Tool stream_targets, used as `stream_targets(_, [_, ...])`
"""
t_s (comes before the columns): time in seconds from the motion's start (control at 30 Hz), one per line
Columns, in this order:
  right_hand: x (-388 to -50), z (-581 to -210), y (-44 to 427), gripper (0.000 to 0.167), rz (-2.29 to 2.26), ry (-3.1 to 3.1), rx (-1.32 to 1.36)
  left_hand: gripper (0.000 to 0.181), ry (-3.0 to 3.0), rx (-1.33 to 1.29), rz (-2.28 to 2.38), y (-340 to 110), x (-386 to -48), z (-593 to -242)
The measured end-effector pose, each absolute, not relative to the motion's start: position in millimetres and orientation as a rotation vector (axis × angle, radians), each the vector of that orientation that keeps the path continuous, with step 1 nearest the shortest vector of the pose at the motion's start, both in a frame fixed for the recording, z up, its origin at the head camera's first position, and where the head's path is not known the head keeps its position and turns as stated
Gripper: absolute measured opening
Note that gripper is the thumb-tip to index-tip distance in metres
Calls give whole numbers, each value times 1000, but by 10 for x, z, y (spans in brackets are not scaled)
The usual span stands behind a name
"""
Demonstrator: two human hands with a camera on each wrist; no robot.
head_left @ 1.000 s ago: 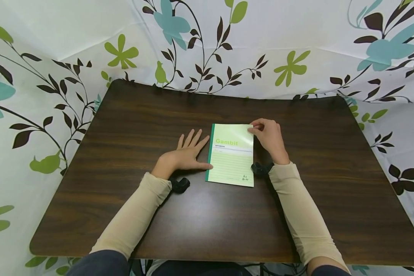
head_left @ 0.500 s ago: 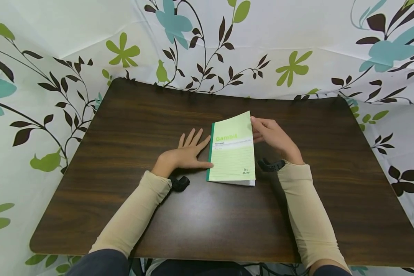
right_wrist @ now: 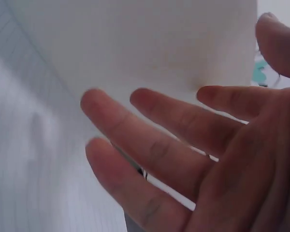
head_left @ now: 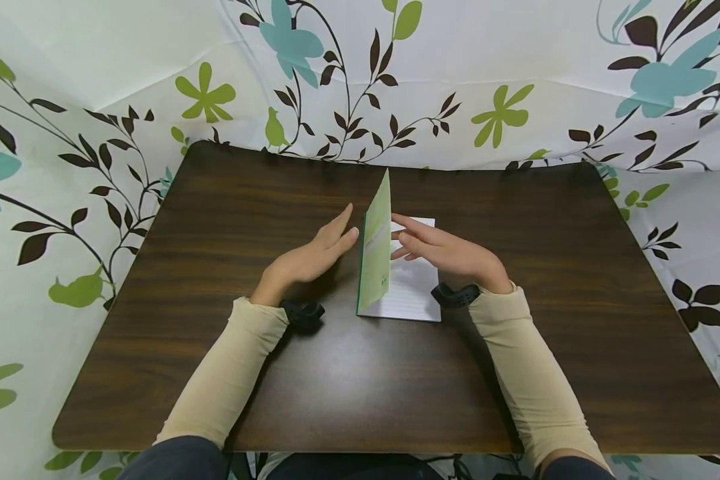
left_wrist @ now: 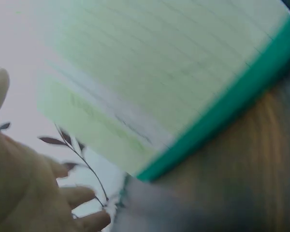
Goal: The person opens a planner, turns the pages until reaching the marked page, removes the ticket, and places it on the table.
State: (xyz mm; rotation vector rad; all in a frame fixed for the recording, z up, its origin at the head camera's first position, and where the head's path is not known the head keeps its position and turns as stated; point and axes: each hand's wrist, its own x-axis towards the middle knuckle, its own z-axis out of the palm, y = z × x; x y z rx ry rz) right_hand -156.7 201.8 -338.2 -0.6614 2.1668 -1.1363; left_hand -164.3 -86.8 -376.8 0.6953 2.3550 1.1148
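A notebook lies on the table with its light green cover (head_left: pixel 376 243) raised nearly upright along the green spine, showing a white lined page (head_left: pixel 411 290). My right hand (head_left: pixel 450 250) has its fingers extended against the inner side of the cover; in the right wrist view the hand (right_wrist: pixel 183 145) is spread, its fingertips at the cover's pale inside (right_wrist: pixel 135 43). Left of the spine, my left hand (head_left: pixel 312 257) is raised with straight fingers, holding nothing. The left wrist view shows that hand (left_wrist: pixel 34 188) beside the cover's printed face (left_wrist: pixel 150 72), apart from it.
The notebook stands on a dark wooden table (head_left: pixel 276 400). Behind the table and at its sides hangs a white curtain (head_left: pixel 432 40) with leaf, bird and flower prints. Each wrist wears a black band.
The cover has swung up from flat toward the left, exposing the page. My right hand has gone from pinching the cover's edge to inside it, and my left hand has lifted off the spine.
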Motion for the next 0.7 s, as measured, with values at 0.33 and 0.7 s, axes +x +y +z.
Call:
stream_targets(0.33, [-1545,-3436,1880,63,-988,2230,-760,95,2447,591,1266,-804,-1514,-3447])
stream_targets(0.7, [-1879,-3889,2239,51,-995,2601,-341,78,2461,584,1151,-1352,-1465,-3369])
